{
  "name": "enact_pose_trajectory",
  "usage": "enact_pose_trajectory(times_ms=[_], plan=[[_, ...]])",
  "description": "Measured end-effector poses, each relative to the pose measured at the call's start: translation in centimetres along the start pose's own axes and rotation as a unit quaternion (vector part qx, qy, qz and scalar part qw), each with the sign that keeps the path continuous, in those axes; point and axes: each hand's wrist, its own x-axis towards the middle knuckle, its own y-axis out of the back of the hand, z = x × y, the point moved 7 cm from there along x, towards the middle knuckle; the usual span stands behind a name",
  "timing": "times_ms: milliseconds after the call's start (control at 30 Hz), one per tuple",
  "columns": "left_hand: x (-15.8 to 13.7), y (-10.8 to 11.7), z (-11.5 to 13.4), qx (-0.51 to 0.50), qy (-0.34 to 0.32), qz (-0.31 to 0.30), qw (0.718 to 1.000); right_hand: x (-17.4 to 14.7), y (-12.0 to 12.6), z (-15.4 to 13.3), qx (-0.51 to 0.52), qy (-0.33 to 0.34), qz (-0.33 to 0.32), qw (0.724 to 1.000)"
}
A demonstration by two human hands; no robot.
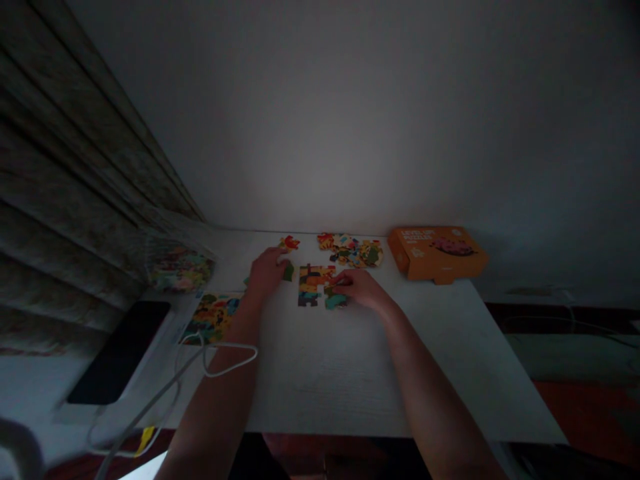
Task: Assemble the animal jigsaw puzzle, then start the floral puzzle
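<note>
A partly joined jigsaw puzzle (309, 283) lies flat on the white table, in orange, yellow and dark tones. My right hand (361, 288) is at its right side, fingers pinched at a green-teal puzzle piece (335, 300); the fingertips partly cover the spot where piece and puzzle meet. Left of the puzzle, my left hand (267, 272) rests low over loose pieces with its fingers stretched out. A green puzzle piece (289, 271) shows beside its thumb, and other pieces are partly hidden beneath the hand. Beyond it lies a red and yellow piece (289, 243).
Several loose pieces (353, 251) are heaped near the wall, beside an orange puzzle box (437, 253). At left are a printed puzzle picture (211, 319), a black phone (120, 352), a clear bag (180, 268) and a white cable (173, 380) crossing near my left forearm.
</note>
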Motion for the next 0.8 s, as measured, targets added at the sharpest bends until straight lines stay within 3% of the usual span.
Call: enact_pose_trajectory(times_ms=[67, 133, 233, 300, 433, 600, 700, 800], plan=[[0.1, 1.9, -2.8, 0.040, 0.084, 0.027, 0.995, 0.1, 1.6, 0.6, 0.017, 0.001, 0.025, 1.000], [0.0, 3.0, -5.1, 0.071, 0.136, 0.019, 0.988, 0.1, 4.3, 1.6, 0.045, -0.003, 0.111, 0.993], [-0.5, 3.1, -7.1, 0.093, 0.168, -0.034, 0.981, -0.3, 8.3, 3.9, 0.095, -0.021, 0.281, 0.955], [-0.9, 2.5, -7.5, 0.111, 0.171, -0.077, 0.976, -0.5, 9.7, 5.3, 0.108, -0.039, 0.336, 0.935], [-1.7, 1.7, -6.8, 0.162, 0.160, -0.131, 0.965, -0.4, 10.2, 6.5, 0.036, -0.054, 0.347, 0.936], [-1.6, 1.9, -5.4, 0.163, 0.151, -0.143, 0.964, -0.5, 9.5, 5.2, -0.142, -0.008, 0.335, 0.931], [-1.1, 2.1, -5.1, 0.134, 0.151, -0.114, 0.973, -0.5, 9.0, 4.8, -0.188, 0.001, 0.322, 0.928], [-0.5, 2.3, -4.9, 0.124, 0.150, -0.044, 0.980, -0.5, 8.7, 4.7, -0.212, 0.007, 0.312, 0.926]])
